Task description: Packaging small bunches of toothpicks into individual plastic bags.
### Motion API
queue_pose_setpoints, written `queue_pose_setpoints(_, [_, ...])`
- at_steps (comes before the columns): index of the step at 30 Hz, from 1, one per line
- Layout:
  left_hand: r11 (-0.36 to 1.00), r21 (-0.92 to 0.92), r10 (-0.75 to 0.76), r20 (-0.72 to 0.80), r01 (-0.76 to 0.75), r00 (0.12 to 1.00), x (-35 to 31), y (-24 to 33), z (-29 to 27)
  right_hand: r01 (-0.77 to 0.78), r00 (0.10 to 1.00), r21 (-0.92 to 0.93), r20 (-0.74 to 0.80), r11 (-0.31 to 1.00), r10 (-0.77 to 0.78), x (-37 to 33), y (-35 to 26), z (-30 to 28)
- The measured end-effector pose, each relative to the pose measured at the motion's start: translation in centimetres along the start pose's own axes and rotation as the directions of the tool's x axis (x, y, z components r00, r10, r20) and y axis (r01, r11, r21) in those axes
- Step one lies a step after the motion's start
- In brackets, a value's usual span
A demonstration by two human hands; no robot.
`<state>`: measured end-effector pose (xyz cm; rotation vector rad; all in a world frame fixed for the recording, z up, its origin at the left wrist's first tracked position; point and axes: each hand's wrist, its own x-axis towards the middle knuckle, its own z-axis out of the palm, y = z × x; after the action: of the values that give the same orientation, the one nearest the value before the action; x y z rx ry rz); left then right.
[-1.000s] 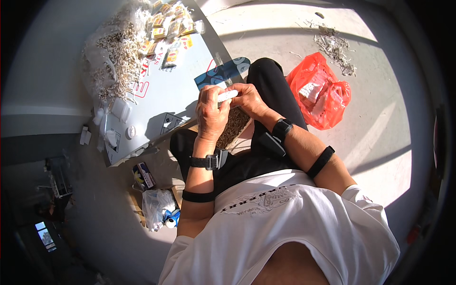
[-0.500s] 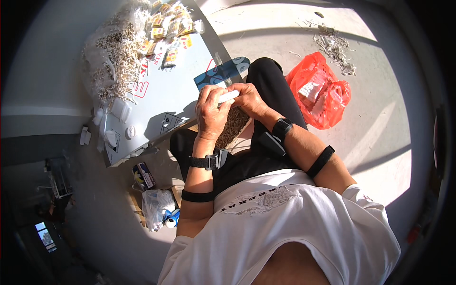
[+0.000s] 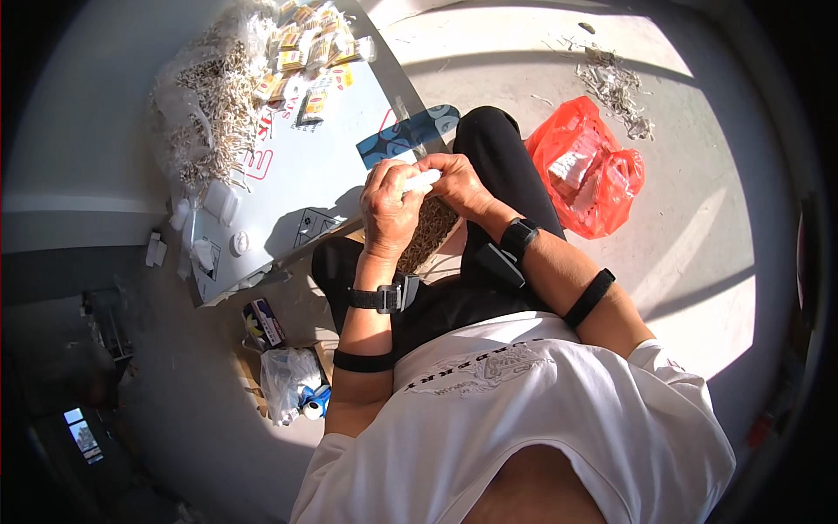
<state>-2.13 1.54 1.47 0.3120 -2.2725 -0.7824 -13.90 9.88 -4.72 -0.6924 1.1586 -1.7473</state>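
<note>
Between my hands, above my lap, is a small white oblong object (image 3: pixel 422 182); its exact kind is not clear. My left hand (image 3: pixel 388 208) closes around its left part, thumb and fingers pinched together. From the other side my right hand (image 3: pixel 457 183) pinches its right end. Just below the hands, between my knees, sits a container of small brownish pieces (image 3: pixel 429 234), partly covered by my left hand and wrist. A dark blue patterned sheet (image 3: pixel 397 140) lies at the table edge beyond my fingers.
On the table (image 3: pixel 323 179) at left, a clear bag spills thin pale sticks (image 3: pixel 229 113) beside several small yellow-and-clear packets (image 3: pixel 314 48). A red plastic bag (image 3: pixel 580 170) stands on the floor at right, near scattered sticks (image 3: pixel 615 92). An open carton holds a clear bag (image 3: pixel 286 380).
The white object has shifted and turned slightly between my fingers. My hands and arms stay almost in the same place.
</note>
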Motion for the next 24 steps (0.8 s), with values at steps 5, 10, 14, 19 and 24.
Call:
queue_pose_setpoints(5, [0.999, -0.028, -0.022, 0.000, 0.022, 1.000, -0.08, -0.19, 0.05, -0.029, 1.000, 0.015, 0.006, 0.999, 0.029, 0.08, 0.23, -0.07])
queue_pose_setpoints(10, [1.000, -0.026, 0.000, -0.018, 0.000, 1.000, -0.09, -0.13, 0.11, -0.028, 0.999, 0.027, 0.017, 0.999, 0.028, 0.05, 0.06, -0.05])
queue_pose_setpoints(14, [1.000, -0.006, 0.026, -0.032, -0.026, 0.999, 0.00, -0.01, 0.04, -0.028, 1.000, -0.006, 0.011, 1.000, 0.028, 0.01, 0.03, 0.05])
queue_pose_setpoints(19, [0.998, -0.007, 0.060, -0.047, -0.061, 0.997, 0.04, 0.02, -0.05, -0.029, 0.999, -0.055, 0.025, 0.998, 0.031, -0.06, -0.10, 0.09])
queue_pose_setpoints(24, [0.999, -0.029, 0.030, -0.057, -0.032, 0.998, -0.08, -0.03, 0.00, -0.037, 0.998, -0.044, 0.039, 0.998, 0.038, -0.01, -0.10, 0.02])
